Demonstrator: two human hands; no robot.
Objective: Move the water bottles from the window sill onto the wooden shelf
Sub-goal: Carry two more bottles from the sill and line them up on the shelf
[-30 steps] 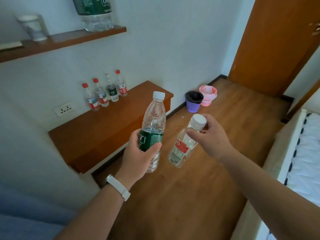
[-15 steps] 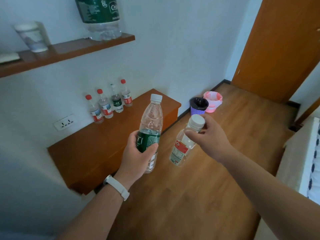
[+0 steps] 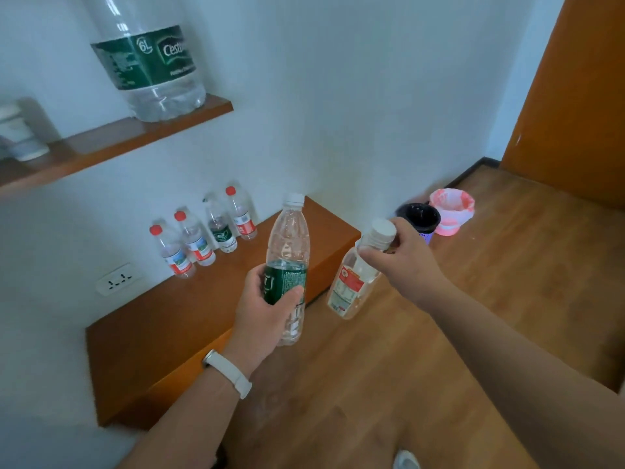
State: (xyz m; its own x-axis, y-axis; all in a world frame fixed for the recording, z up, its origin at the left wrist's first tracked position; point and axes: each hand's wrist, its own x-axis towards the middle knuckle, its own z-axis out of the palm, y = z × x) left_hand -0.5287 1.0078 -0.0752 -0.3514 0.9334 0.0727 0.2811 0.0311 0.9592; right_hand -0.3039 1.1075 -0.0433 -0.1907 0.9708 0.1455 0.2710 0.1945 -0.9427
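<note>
Left hand (image 3: 267,309) is wrapped around the green-label bottle (image 3: 287,262), held upright over the tabletop (image 3: 162,333) edge. Right hand (image 3: 402,262) pinches the red-label bottle (image 3: 348,286) at its neck, just under the white cap; this bottle hangs tilted, at 3 o'clock from the green one and apart from it. Four small bottles (image 3: 203,231) stand against the wall at 10 o'clock. The shelf (image 3: 111,143) at 11 o'clock carries a large jug (image 3: 148,69).
</note>
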